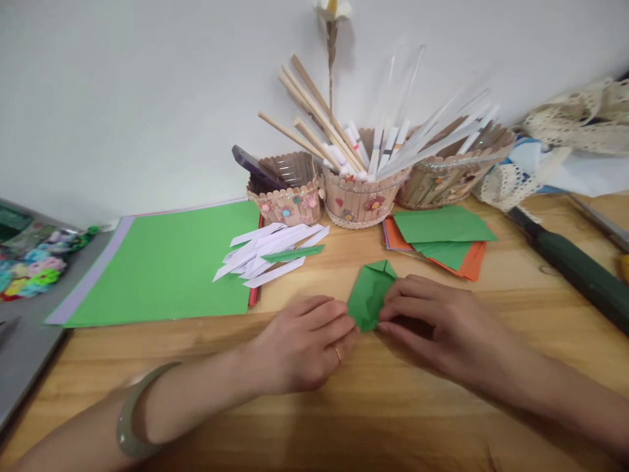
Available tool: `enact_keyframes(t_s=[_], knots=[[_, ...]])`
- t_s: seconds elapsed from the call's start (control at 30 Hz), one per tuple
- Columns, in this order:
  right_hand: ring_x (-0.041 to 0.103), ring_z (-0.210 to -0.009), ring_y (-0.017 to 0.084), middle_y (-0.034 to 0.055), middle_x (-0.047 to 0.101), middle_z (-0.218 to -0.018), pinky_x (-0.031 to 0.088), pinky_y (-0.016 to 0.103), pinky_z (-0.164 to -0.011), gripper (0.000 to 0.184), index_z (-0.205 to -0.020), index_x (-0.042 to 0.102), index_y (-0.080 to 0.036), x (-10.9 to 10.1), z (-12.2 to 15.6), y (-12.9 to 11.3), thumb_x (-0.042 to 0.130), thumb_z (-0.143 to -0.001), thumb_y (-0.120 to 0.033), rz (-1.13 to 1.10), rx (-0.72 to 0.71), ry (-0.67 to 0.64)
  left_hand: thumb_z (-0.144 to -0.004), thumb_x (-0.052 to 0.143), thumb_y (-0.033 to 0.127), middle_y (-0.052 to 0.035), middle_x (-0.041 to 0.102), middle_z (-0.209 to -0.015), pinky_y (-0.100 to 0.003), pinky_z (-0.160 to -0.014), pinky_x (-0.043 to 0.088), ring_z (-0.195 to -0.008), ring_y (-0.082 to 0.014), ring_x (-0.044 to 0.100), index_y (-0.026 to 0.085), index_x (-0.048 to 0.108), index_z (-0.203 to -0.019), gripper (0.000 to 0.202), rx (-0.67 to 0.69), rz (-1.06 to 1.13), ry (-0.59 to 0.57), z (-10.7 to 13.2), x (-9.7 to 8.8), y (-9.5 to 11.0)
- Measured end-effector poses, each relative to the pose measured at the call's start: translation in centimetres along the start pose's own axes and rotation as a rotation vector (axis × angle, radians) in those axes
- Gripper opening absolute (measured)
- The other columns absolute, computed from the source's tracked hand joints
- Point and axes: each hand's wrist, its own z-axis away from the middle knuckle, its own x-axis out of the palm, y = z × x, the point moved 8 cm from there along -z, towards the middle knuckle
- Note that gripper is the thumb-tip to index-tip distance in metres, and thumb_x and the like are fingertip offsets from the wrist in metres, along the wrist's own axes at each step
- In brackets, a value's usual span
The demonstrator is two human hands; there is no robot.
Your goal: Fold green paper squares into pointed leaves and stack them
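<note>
A small piece of folded green paper (367, 296) is between my two hands, just above or on the wooden table (236, 426); I cannot tell which. Its top corners are folded in to a blunt peak. My left hand (309, 341), with a ring and curled fingers, grips the paper's lower left edge. On the right side, my right hand (437, 321) pinches the paper between thumb and fingers. The left fingertips are partly hidden and slightly blurred.
Behind lie white paper strips (275, 252), large green sheets (167, 262) and a stack of small green and orange papers (447, 229). Decorated baskets (366, 200) holding sticks stand against the wall. A dark-handled tool (584, 269) lies at right, near lace ribbon (580, 118).
</note>
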Motion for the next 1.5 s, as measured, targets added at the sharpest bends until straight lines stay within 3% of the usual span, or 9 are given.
enact_keyframes(t_s=[0.4, 0.6, 0.8, 1.0, 1.1, 1.23, 1.37, 1.5], knots=[[0.055, -0.07, 0.018, 0.0025, 0.057, -0.072, 0.04, 0.028, -0.059, 0.012, -0.069, 0.058, -0.019, 0.3, -0.2, 0.6, 0.052, -0.078, -0.016, 0.042, 0.138, 0.041, -0.093, 0.043, 0.014, -0.0013, 0.065, -0.084, -0.024, -0.073, 0.048, -0.082, -0.0126, 0.058, 0.013, 0.062, -0.085, 0.02, -0.08, -0.018, -0.096, 0.9, 1.5, 0.0], [0.054, -0.069, 0.018, 0.002, 0.057, -0.071, 0.039, 0.029, -0.058, 0.012, -0.068, 0.058, -0.019, 0.4, -0.3, 0.6, 0.052, -0.078, -0.016, 0.051, 0.153, 0.037, -0.095, 0.041, 0.016, -0.0023, 0.065, -0.087, -0.025, -0.068, 0.048, -0.083, -0.0141, 0.057, 0.015, 0.059, -0.102, 0.02, -0.043, -0.102, -0.134, 0.7, 1.7, 0.4], [0.054, -0.069, 0.018, 0.0021, 0.056, -0.071, 0.039, 0.029, -0.059, 0.013, -0.068, 0.057, -0.019, 0.5, -0.3, 0.8, 0.05, -0.079, -0.017, 0.061, 0.173, 0.03, -0.097, 0.038, 0.025, 0.0005, 0.06, -0.082, -0.024, -0.068, 0.048, -0.077, -0.0115, 0.057, 0.019, 0.059, -0.082, 0.027, -0.168, -0.094, -0.148, 0.6, 2.4, -0.1], [0.053, -0.069, 0.017, 0.0024, 0.055, -0.075, 0.038, 0.028, -0.057, 0.007, -0.071, 0.054, -0.019, 0.6, -0.1, 0.9, 0.052, -0.078, -0.018, 0.085, 0.196, 0.018, -0.096, 0.041, 0.024, 0.0009, 0.059, -0.082, -0.024, -0.069, 0.047, -0.077, -0.012, 0.056, 0.02, 0.058, -0.082, 0.022, -0.17, -0.089, -0.162, 0.5, 2.3, -0.1], [0.052, -0.07, 0.016, 0.0027, 0.055, -0.079, 0.038, 0.027, -0.056, 0.005, -0.077, 0.053, -0.019, 0.6, 0.1, 0.8, 0.05, -0.08, -0.017, 0.075, 0.147, 0.008, -0.096, 0.042, 0.023, 0.001, 0.059, -0.083, -0.024, -0.071, 0.047, -0.08, -0.0122, 0.056, 0.02, 0.058, -0.083, 0.021, -0.167, -0.093, -0.171, 0.6, 2.4, -0.1], [0.051, -0.068, 0.014, 0.0023, 0.055, -0.08, 0.038, 0.026, -0.058, 0.015, -0.08, 0.054, -0.02, 0.3, 0.2, 0.9, 0.042, -0.084, -0.012, 0.064, 0.053, -0.031, -0.096, 0.042, 0.024, 0.0011, 0.06, -0.083, -0.024, -0.072, 0.046, -0.079, -0.0114, 0.056, 0.019, 0.059, -0.083, 0.022, -0.164, -0.101, -0.139, 0.5, 2.2, -0.1], [0.051, -0.073, 0.016, 0.005, 0.057, -0.087, 0.038, 0.029, -0.061, 0.023, -0.085, 0.06, -0.019, 0.3, 0.5, -0.5, 0.039, -0.088, -0.012, 0.149, -0.199, -0.125, -0.093, 0.05, 0.025, 0.0018, 0.061, -0.081, -0.026, -0.077, 0.046, -0.081, -0.0131, 0.056, 0.019, 0.06, -0.077, 0.019, -0.128, -0.123, -0.073, 0.4, 1.4, -0.4], [0.047, -0.073, 0.02, 0.0051, 0.057, -0.076, 0.035, 0.035, -0.063, 0.026, -0.094, 0.064, -0.017, 0.2, 0.9, -2.7, 0.038, -0.09, -0.017, 0.353, -0.369, -0.091, -0.092, 0.049, 0.019, -0.0005, 0.062, -0.079, -0.029, -0.077, 0.046, -0.084, -0.0168, 0.055, 0.019, 0.064, -0.083, 0.018, -0.091, -0.222, -0.075, 0.0, 0.7, -0.8]])
